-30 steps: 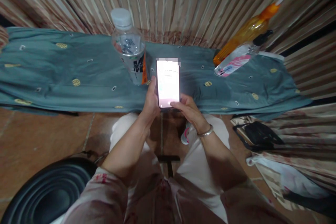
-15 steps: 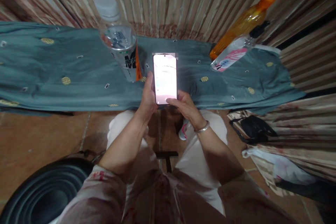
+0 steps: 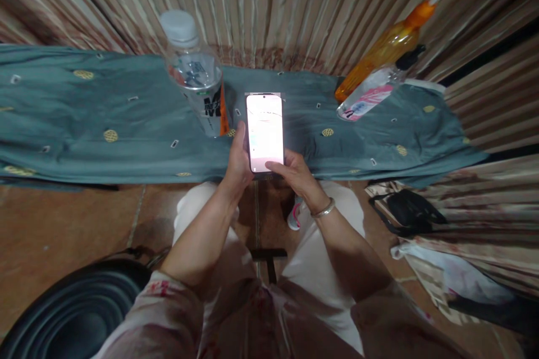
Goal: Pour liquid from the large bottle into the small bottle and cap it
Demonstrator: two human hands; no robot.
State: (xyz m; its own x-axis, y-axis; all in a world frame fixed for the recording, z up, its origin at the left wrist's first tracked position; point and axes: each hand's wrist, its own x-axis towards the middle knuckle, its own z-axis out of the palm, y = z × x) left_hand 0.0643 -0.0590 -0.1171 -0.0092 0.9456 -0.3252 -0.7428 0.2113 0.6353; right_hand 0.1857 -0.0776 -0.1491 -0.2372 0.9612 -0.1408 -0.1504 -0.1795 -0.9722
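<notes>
A phone (image 3: 266,132) with a bright, mostly white screen is held upright over the near part of the table, in the middle of the view. My left hand (image 3: 239,160) grips its left side, with the thumb along the edge. My right hand (image 3: 297,171) holds the lower right corner, its thumb lying over the bottom of the screen. The fingers behind the phone are hidden. The writing on the screen is too washed out to read.
A capped clear bottle (image 3: 200,87) stands left of the phone on the green cloth (image 3: 143,123). An orange bottle (image 3: 379,53) and a clear pump bottle (image 3: 370,95) stand at the right. Below are a black round stool (image 3: 84,314) and a black bag (image 3: 410,207).
The whole view has shifted slightly, so the table, bottles and phone appear a little lower. Both hands keep their hold on the phone.
</notes>
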